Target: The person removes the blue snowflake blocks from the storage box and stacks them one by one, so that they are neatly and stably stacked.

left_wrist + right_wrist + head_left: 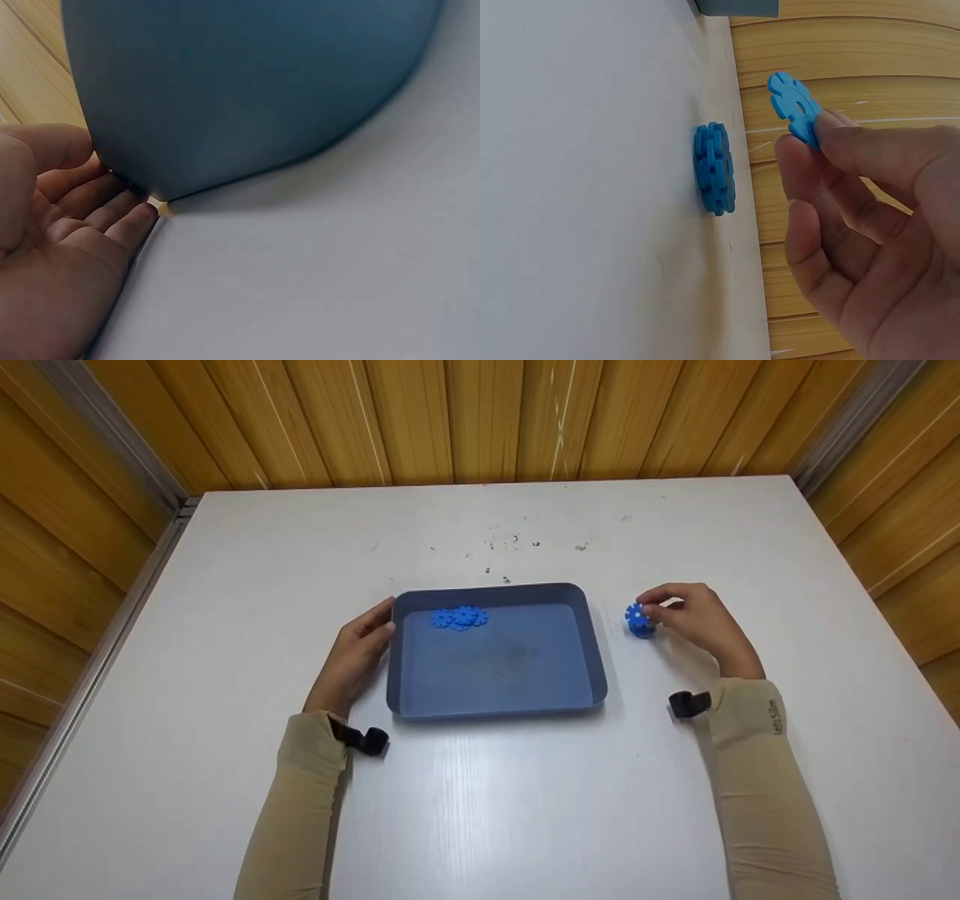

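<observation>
In the head view, my left hand (pixel 354 654) rests its thumb and fingertips against the outside of the left wall of a blue-grey tray (pixel 495 712). The left wrist view has the fingers fairly straight beside the tray's outer wall (pixel 247 82). To the right of the tray, my right hand (pixel 701 622) pinches a blue notched plastic disc (pixel 789 99) between thumb and forefinger. A small stack of similar discs (pixel 715 169) lies on the table just below it, apart from the held one in the right wrist view. Several overlapping blue discs (pixel 464 616) lie inside the tray, near its back left.
The white table (pixel 525 802) carries small dark marks (pixel 514 540) behind the tray. Yellow wood-look panels (pixel 484 420) stand along its back and sides. Black wrist bands with small cameras (pixel 686 704) sit over the beige sleeves.
</observation>
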Available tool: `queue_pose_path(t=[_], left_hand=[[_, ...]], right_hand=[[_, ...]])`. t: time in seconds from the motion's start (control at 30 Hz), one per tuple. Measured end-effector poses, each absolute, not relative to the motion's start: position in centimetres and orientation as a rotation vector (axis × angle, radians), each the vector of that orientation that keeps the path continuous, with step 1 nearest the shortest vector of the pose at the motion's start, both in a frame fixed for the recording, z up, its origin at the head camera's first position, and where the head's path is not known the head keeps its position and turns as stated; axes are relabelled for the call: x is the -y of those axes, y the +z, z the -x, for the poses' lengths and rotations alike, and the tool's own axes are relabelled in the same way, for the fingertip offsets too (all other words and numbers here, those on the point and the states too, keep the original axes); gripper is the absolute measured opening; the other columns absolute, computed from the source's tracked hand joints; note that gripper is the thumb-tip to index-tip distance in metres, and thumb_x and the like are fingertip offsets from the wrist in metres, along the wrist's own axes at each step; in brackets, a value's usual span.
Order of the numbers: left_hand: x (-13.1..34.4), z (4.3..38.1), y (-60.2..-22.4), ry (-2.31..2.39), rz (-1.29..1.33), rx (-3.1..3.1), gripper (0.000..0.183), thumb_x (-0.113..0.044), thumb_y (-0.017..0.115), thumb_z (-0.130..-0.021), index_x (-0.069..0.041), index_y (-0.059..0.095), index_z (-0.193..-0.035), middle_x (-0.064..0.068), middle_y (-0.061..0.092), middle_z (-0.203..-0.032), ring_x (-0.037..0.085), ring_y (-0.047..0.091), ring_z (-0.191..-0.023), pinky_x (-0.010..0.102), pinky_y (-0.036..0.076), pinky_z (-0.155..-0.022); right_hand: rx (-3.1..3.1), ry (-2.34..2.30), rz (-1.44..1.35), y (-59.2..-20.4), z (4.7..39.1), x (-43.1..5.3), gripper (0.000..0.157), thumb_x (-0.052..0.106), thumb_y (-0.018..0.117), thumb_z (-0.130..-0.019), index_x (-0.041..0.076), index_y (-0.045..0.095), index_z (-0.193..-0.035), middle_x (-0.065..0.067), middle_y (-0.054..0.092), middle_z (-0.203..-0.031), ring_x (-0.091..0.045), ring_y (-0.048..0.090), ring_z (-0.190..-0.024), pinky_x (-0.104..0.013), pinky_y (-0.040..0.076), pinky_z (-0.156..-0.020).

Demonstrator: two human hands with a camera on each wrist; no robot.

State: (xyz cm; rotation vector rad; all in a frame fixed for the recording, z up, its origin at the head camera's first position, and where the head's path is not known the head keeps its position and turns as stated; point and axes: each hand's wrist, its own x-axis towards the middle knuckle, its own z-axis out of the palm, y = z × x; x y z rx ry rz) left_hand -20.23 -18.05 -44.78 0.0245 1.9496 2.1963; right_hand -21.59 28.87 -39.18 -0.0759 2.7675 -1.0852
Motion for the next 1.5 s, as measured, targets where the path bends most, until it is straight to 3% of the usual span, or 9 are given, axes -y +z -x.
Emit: queue_pose_path(t=[0.3, 0.5, 0.8, 1.5], left_hand=[[18.0, 20.1, -44.6, 2.181, -0.026, -1.962, 0.05, -0.008, 0.048, -0.1, -0.011, 0.036, -0.149, 0.004, 0.034, -0.155, 0.015, 0.028, -0.145, 0.032, 0.024, -0.12], [18.0, 20.0, -44.6, 2.176, -0.01, -1.959, 0.051, -0.008, 0.047, -0.1, -0.012, 0.036, -0.149, 0.004, 0.033, -0.156, 0.014, 0.027, -0.145, 0.032, 0.023, -0.12], [18.0, 20.0, -44.6, 2.217, -0.036, -1.922, 0.052, -0.006, 0.047, -0.099, -0.008, 0.034, -0.149, 0.008, 0.033, -0.156, 0.017, 0.027, -0.145, 0.033, 0.023, -0.12], [18.1, 20.2, -44.8, 2.204, -0.009, -1.949, 0.051, -0.008, 0.049, -0.099, -0.01, 0.037, -0.148, 0.006, 0.037, -0.154, 0.015, 0.031, -0.144, 0.031, 0.026, -0.119]], right_hand=[[-2.753, -1.066, 0.021, -39.3, 21.5, -29.6, 0.033, 0.029, 0.06, -0.095, 0.008, 0.067, -0.119, -0.016, 0.064, -0.122, -0.017, 0.061, -0.095, -0.024, 0.045, -0.082], [-2.734, -1.056, -0.005, -39.7, 21.4, -29.8, 0.033, 0.027, 0.061, -0.095, 0.006, 0.066, -0.119, -0.017, 0.063, -0.123, -0.016, 0.06, -0.089, -0.019, 0.046, -0.072], [-2.744, -1.007, -0.002, -39.8, 21.6, -30.0, 0.033, 0.029, 0.061, -0.095, 0.006, 0.067, -0.118, -0.016, 0.063, -0.122, -0.018, 0.057, -0.09, -0.023, 0.045, -0.073], [-2.746, -0.967, 0.014, -40.0, 21.6, -30.1, 0.032, 0.026, 0.06, -0.095, 0.004, 0.066, -0.118, -0.017, 0.063, -0.118, -0.016, 0.054, -0.085, -0.021, 0.045, -0.069]])
